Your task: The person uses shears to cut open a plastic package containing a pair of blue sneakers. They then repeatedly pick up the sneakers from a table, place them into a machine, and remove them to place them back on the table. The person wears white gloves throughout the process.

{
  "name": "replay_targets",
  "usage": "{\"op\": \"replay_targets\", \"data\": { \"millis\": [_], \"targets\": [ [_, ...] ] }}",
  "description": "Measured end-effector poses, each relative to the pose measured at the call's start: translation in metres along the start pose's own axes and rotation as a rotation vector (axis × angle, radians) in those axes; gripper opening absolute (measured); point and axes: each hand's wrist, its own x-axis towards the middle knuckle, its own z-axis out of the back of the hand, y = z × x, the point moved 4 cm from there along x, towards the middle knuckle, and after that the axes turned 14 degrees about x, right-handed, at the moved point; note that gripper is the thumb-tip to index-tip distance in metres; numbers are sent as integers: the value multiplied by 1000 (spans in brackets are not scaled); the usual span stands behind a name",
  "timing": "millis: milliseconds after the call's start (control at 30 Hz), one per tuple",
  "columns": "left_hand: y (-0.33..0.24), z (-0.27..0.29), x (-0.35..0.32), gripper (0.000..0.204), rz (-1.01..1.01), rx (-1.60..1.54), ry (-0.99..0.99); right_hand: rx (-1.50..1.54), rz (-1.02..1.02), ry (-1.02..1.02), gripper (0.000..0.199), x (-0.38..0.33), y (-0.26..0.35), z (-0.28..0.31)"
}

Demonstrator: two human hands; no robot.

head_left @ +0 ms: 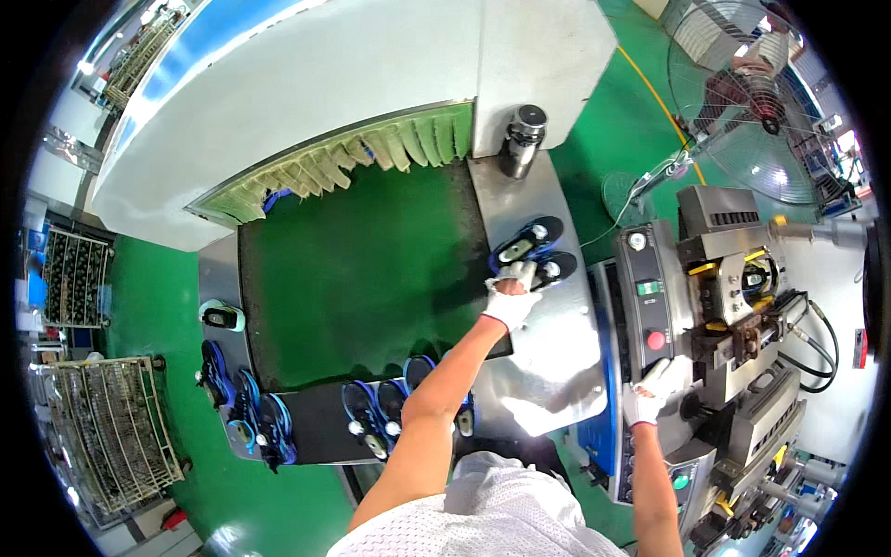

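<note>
My left hand (511,295), in a white glove, reaches over the steel side ledge. Its fingers are closed on the near end of a black and blue shoe (556,269). A second black and blue shoe (527,239) lies just beyond, beside the first. My right hand (657,390), gloved too, rests at the front of a grey machine (656,302), below its red button (656,340). The fingers there look stretched out, and no held object shows.
A green conveyor belt (362,269) runs under a fringed curtain (339,158). Several shoes (365,416) line its near ledge; a pale-green-edged shoe (223,317) sits left. A steel flask (524,139) stands at the back. Fans (738,102) and wire racks (107,432) flank the floor.
</note>
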Motion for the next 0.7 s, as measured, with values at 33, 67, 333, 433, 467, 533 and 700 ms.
{"op": "replay_targets", "data": {
  "millis": [33,67,333,433,467,533,700],
  "targets": [
    [1,17,-7,60,-43,-81,22,104,-32,74,110,-1,-7,4],
    [0,46,-11,57,-93,-161,35,214,-71,133,111,0,-13,11],
    [309,152,-6,24,198,239,-543,364,-152,81,98,-72,38,82],
    [439,212,25,34,319,409,-625,248,-172,110,97,-115,9,55],
    [482,235,32,39,395,460,-692,135,-200,182,96,-121,19,61],
    [565,274,54,49,489,771,-712,399,-297,191,96,-131,20,63],
    [714,279,109,53,799,844,80,275,-523,367,82,-192,-14,58]
  ]
}}
